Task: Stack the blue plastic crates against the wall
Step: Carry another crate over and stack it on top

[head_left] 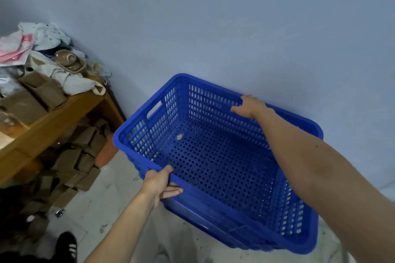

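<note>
A perforated blue plastic crate (213, 156) sits tilted against the pale blue wall (235, 28). The left hand (159, 183) has its grip closed on the near rim; the right hand (249, 105) clasps the far rim.

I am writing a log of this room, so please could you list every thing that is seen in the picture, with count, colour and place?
crate: at least one, blue, against the wall; rims below suggest more nested under it, number unclear
wall: one, pale blue, behind the crate
table: one, brown wood, at the left
boxes: many, brown cardboard, on and under the table
cloth and bags: a heap, white and pink, on the table's far end
floor: pale grey, marked
shoe: one, black with white stripes, bottom left
left hand: one, gripping the crate's near rim
right hand: one, on the crate's far rim
</note>
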### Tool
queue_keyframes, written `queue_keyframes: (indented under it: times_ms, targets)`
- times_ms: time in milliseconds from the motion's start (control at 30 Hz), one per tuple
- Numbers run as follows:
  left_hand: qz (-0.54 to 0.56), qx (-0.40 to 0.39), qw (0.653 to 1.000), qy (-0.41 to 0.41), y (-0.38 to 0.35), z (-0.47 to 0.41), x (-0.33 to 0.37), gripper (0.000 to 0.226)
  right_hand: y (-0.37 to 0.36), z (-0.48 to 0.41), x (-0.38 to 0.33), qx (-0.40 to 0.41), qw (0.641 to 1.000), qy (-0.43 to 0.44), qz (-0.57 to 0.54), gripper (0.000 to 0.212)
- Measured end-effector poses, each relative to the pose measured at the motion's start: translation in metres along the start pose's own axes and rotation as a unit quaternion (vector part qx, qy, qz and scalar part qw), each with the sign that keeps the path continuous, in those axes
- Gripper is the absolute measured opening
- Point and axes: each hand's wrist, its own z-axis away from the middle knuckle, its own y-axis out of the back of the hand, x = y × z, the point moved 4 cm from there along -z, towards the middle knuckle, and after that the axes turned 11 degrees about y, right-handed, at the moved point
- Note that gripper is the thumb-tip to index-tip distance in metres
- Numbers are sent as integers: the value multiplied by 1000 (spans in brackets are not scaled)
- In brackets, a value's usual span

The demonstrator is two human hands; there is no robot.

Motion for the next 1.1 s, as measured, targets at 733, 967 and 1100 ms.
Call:
queue_keyframes:
  times_ms: [733,967,1100]
  targets:
    - [-576,39,728,-371,1,56,67,52,-70,192,-77,-10,991,-2,-132,97]
    - [-708,-21,565,-423,3,22,59,59,-103,250,-113,-37,992,-34,-117,102]
    - [-773,54,442,-453,21,-8,53,25,-142,277,-104,-66,996,-51,-16,62]
